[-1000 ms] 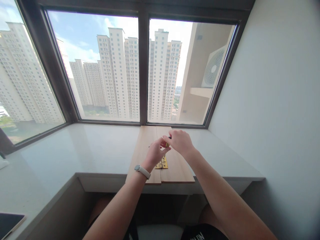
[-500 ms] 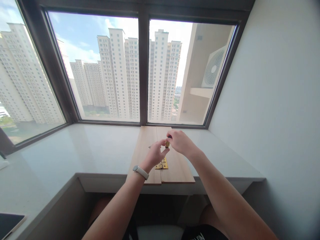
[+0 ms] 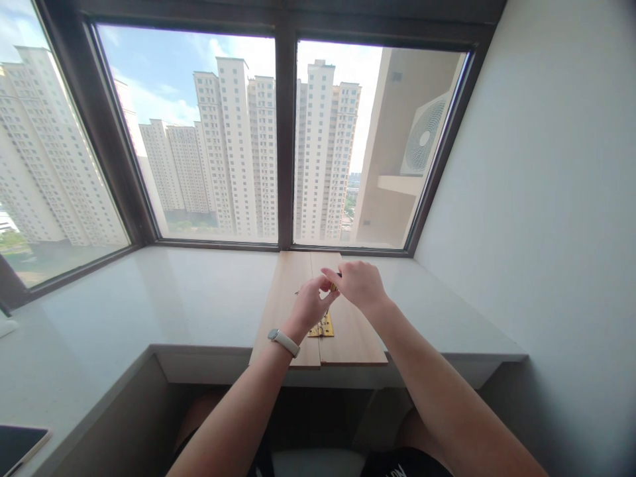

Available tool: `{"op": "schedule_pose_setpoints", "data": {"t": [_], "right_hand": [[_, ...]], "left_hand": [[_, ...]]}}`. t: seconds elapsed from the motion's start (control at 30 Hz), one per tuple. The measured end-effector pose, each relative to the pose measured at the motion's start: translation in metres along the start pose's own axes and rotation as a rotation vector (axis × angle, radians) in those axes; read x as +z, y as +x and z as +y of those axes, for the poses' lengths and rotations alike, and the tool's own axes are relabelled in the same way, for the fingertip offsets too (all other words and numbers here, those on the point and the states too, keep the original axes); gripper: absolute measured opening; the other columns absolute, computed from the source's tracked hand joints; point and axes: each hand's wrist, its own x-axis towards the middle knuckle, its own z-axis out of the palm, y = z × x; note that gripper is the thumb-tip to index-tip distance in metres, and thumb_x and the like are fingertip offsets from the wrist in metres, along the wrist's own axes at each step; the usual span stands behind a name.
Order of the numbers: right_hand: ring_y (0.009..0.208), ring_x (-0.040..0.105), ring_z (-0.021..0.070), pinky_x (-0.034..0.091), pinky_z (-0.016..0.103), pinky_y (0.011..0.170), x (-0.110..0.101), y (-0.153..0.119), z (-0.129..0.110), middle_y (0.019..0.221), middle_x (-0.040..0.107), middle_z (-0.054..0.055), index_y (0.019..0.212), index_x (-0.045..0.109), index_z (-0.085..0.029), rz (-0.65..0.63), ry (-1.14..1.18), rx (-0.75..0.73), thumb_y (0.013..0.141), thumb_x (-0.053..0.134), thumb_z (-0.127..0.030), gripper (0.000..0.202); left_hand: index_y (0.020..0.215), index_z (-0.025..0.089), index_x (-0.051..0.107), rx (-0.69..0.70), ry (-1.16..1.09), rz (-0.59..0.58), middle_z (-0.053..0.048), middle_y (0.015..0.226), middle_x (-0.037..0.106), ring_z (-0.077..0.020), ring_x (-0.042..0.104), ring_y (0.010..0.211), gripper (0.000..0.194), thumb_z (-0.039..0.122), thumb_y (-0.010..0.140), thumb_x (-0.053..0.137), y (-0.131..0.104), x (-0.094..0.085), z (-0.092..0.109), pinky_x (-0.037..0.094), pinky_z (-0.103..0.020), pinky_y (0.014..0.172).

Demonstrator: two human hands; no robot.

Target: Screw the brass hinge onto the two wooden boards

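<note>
Over two pale wooden boards (image 3: 356, 334), my hands meet around a small gold-coloured metal piece (image 3: 334, 287). My left hand (image 3: 312, 299) pinches that piece between thumb and fingers; a watch with a light band is on this wrist. From the right, my right hand (image 3: 362, 283) is closed against the same piece, and a dark bit (image 3: 339, 274) shows beneath its thumb. The right fingers mostly hide what they grip. Below the hands, a gold hinge (image 3: 322, 326) lies across the seam between the boards, with small metal bits on it that I cannot make out.
The boards rest on a white window counter (image 3: 209, 298) and reach its front edge. Dark-framed windows (image 3: 285, 165) stand behind, and a white wall (image 3: 536, 199) rises at the right. A dark flat device (image 3: 20, 447) lies at the lower left.
My right hand has turned and closed further over the gold piece, its thumb now stretched across toward my left fingers. The left hand has shifted only slightly.
</note>
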Motion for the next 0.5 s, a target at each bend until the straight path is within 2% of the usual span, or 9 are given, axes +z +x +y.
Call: {"op": "schedule_pose_setpoints", "data": {"t": [0.07, 0.17, 0.27, 0.37, 0.5], "right_hand": [[0.077, 0.064, 0.0218, 0.039, 0.030, 0.070, -0.002, -0.001, 0.005, 0.086, 0.069, 0.011, 0.086, 0.069, -0.018, 0.001, 0.075, -0.021, 0.097, 0.046, -0.058, 0.047], [0.085, 0.064, 0.0178, 0.040, 0.027, 0.073, -0.007, 0.000, 0.013, 0.109, 0.069, 0.007, 0.108, 0.065, -0.022, -0.025, 0.256, -0.153, 0.096, 0.055, -0.035, 0.021], [0.091, 0.064, 0.0166, 0.040, 0.025, 0.078, -0.010, 0.001, 0.017, 0.107, 0.070, 0.005, 0.106, 0.066, -0.022, -0.082, 0.331, -0.280, 0.095, 0.052, -0.018, 0.018], [0.087, 0.063, 0.0166, 0.039, 0.025, 0.076, -0.010, 0.002, 0.016, 0.097, 0.070, 0.004, 0.096, 0.066, -0.020, -0.093, 0.284, -0.274, 0.095, 0.052, -0.018, 0.015], [0.080, 0.063, 0.0180, 0.037, 0.027, 0.069, -0.010, 0.001, 0.013, 0.091, 0.070, 0.006, 0.091, 0.065, -0.020, -0.078, 0.157, -0.211, 0.095, 0.053, -0.028, 0.015]], "left_hand": [[0.092, 0.020, 0.065, 0.005, 0.002, -0.017, -0.004, 0.089, 0.069, -0.0187, 0.064, 0.084, 0.008, 0.028, 0.089, 0.062, 0.000, -0.001, -0.003, 0.050, -0.032, 0.075], [0.097, 0.021, 0.066, 0.004, -0.009, -0.035, -0.004, 0.093, 0.068, -0.0194, 0.065, 0.089, 0.010, 0.025, 0.091, 0.060, -0.001, -0.003, -0.007, 0.052, -0.033, 0.078], [0.097, 0.021, 0.065, 0.017, -0.031, -0.052, -0.006, 0.101, 0.065, -0.0187, 0.065, 0.090, 0.009, 0.023, 0.092, 0.057, -0.002, -0.005, -0.009, 0.053, -0.033, 0.080], [0.095, 0.020, 0.065, 0.025, -0.053, -0.081, -0.008, 0.106, 0.062, -0.0182, 0.065, 0.091, 0.011, 0.023, 0.094, 0.055, -0.002, -0.006, -0.011, 0.054, -0.033, 0.081], [0.102, 0.021, 0.066, 0.006, -0.046, -0.095, -0.008, 0.107, 0.061, -0.0192, 0.064, 0.093, 0.014, 0.027, 0.092, 0.058, -0.004, -0.008, -0.010, 0.054, -0.034, 0.081]]}}
